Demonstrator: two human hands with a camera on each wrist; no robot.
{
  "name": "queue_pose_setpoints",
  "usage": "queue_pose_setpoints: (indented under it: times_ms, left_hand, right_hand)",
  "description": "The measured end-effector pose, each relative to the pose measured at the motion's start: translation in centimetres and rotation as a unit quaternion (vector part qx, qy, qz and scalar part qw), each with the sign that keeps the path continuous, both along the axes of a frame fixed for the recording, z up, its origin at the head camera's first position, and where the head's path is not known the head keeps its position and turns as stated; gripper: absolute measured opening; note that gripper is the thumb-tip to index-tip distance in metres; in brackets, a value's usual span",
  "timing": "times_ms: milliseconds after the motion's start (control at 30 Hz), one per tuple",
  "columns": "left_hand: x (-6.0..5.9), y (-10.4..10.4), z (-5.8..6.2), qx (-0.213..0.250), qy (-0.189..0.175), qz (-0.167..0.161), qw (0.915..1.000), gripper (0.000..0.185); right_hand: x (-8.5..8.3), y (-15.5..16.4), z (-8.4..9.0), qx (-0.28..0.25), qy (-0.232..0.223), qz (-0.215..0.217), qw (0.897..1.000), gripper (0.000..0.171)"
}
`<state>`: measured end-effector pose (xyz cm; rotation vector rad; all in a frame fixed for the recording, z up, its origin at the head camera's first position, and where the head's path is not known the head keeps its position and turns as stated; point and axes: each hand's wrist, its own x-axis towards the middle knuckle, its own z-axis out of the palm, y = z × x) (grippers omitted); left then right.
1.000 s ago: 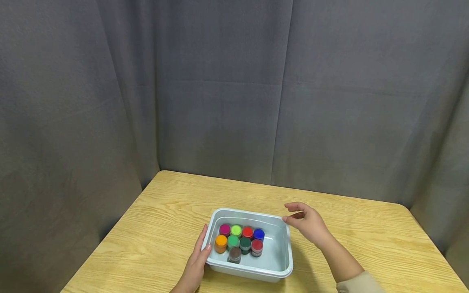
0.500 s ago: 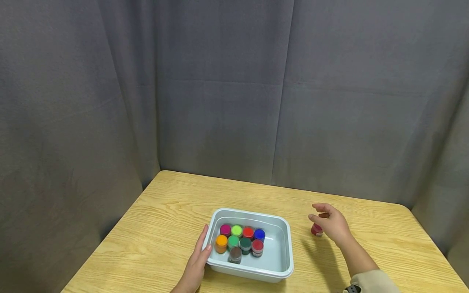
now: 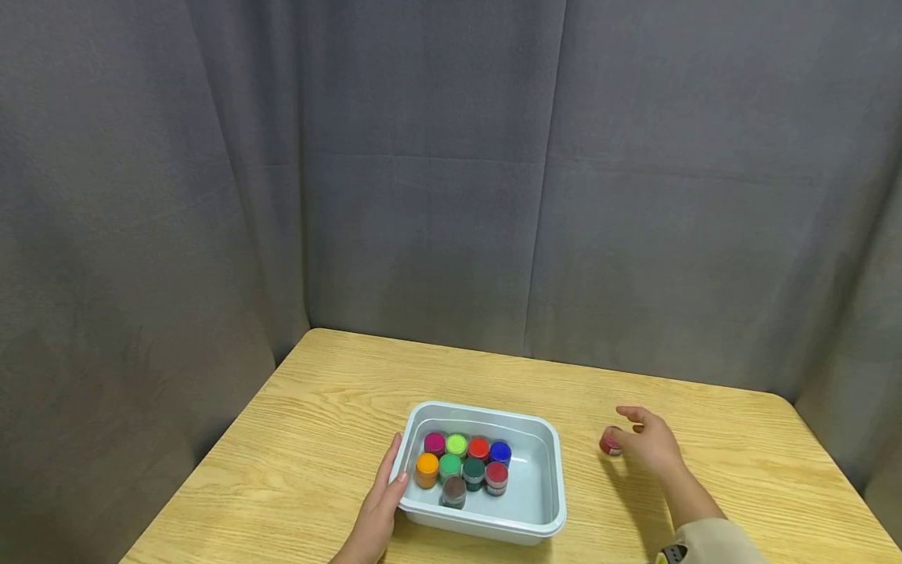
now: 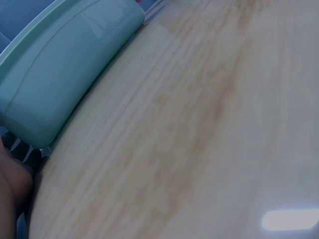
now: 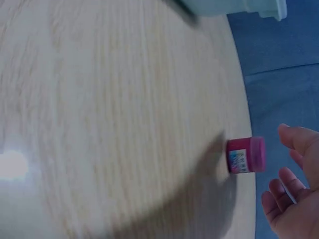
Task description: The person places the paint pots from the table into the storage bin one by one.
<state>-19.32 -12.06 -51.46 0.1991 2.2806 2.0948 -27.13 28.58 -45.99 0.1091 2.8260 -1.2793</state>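
A pale blue plastic tub (image 3: 532,501) stands on the table, with several small paint jars inside, among them an orange jar (image 3: 426,468), a blue jar (image 3: 500,453) and a brown jar (image 3: 454,491). My left hand (image 3: 372,513) holds the tub's left side, thumb at the rim and fingers along the outer wall. One crimson paint jar (image 3: 609,441) stands upright on the table to the right of the tub. Beside that jar is my right hand (image 3: 654,445), fingers parted; the right wrist view shows a gap between the hand (image 5: 299,189) and the labelled jar (image 5: 244,155).
The wooden table (image 3: 338,376) ends at a rounded far edge. Grey curtains (image 3: 423,196) hang behind it and at both sides. A lamp's glare (image 4: 290,219) shows on the tabletop in the left wrist view.
My right hand has moved right from the tub's far right corner to the crimson jar, which it hid in part half a second ago. The left hand and the tub have stayed put.
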Motion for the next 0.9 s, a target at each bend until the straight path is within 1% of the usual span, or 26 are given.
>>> queue_pose_setpoints:
  times_ms: [200,333,600,900]
  left_hand:
    - [0.0,0.0,0.0,0.001,-0.002,0.001,1.0000,0.058]
    - [0.1,0.0,0.0,0.003,-0.005,0.001,1.0000,0.058]
    - [0.0,0.0,-0.1,0.002,0.002,-0.001,1.0000,0.058]
    - [-0.1,0.0,-0.2,-0.001,0.008,0.002,1.0000,0.058]
  right_hand:
    - [-0.2,0.5,-1.5,-0.002,-0.015,-0.009,1.000,0.063]
    - [-0.2,0.6,-2.1,-0.001,-0.014,-0.014,1.000,0.063]
    - [-0.1,0.2,-2.2,-0.004,-0.013,-0.013,1.000,0.062]
    - [-0.1,0.1,-2.2,0.021,0.001,-0.016,1.000,0.057]
